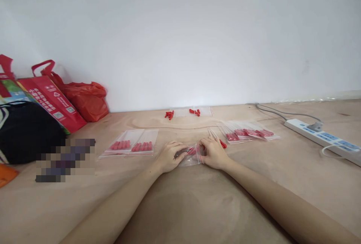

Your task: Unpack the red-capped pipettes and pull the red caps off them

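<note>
A small clear zip-lock bag (189,160) with red pieces inside lies between my hands at the middle of the table. My left hand (170,156) is closed on the bag's left side, its thumb and fingers curled round it. On the right, my right hand (213,153) pinches the bag by its zip edge. Just behind the right hand rests a slim pointed thing with a red end (222,143); the hand hides part of it. Two flat zip-lock bags (141,140) of red stick-like pieces lie to the left. Several similar bags (248,133) overlap at the right.
By the wall, loose red pieces (169,115) lie beside and on a clear bag (182,112). A white power strip (324,135) with grey cable is at the right. Red shopping bags (87,101) and a black bag (31,133) stand at the left, near a blurred-out patch.
</note>
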A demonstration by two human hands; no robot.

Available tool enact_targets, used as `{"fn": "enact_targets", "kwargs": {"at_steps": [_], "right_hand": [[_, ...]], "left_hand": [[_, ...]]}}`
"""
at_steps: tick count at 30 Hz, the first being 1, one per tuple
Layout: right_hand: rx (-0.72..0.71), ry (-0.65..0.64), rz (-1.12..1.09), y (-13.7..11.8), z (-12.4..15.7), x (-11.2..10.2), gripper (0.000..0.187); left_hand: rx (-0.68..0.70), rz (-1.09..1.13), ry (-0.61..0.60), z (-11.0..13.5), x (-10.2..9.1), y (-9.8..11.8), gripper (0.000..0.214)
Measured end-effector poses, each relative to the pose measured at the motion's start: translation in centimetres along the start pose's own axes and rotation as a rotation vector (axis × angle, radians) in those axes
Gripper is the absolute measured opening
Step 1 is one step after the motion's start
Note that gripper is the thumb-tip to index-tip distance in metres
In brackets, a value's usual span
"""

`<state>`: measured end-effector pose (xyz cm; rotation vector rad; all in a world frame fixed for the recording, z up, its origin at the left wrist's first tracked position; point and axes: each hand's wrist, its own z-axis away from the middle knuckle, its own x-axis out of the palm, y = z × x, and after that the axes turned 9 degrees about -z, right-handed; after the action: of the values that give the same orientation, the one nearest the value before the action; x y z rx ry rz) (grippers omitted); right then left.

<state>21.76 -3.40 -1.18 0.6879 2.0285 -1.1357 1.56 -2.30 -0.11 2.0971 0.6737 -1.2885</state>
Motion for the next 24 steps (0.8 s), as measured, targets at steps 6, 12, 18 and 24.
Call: {"fn": "enact_targets", "kwargs": {"at_steps": [6, 12, 18, 24], "right_hand": [[-0.088, 0.022, -0.215, 0.6, 0.0, 0.5, 0.014], [-0.109, -0.035, -0.239, 0.4, -0.1, 0.7, 0.009], [-0.014, -0.017, -0.331, 0.2, -0.2, 0.8, 0.006], [0.085, -0.053, -0.478, 0.0, -0.5, 1.5, 0.015]], "left_hand": [[-0.002, -0.028, 0.013, 0.0, 0.4, -0.4, 0.032], [-0.009, -0.032, 0.008, 0.1, 0.5, -0.4, 0.031], [-0.012, -0.026, -0.017, 0.1, 0.6, -0.4, 0.032], [-0.049, -0.038, -0.065, 0.0, 0.5, -0.3, 0.035]]}}
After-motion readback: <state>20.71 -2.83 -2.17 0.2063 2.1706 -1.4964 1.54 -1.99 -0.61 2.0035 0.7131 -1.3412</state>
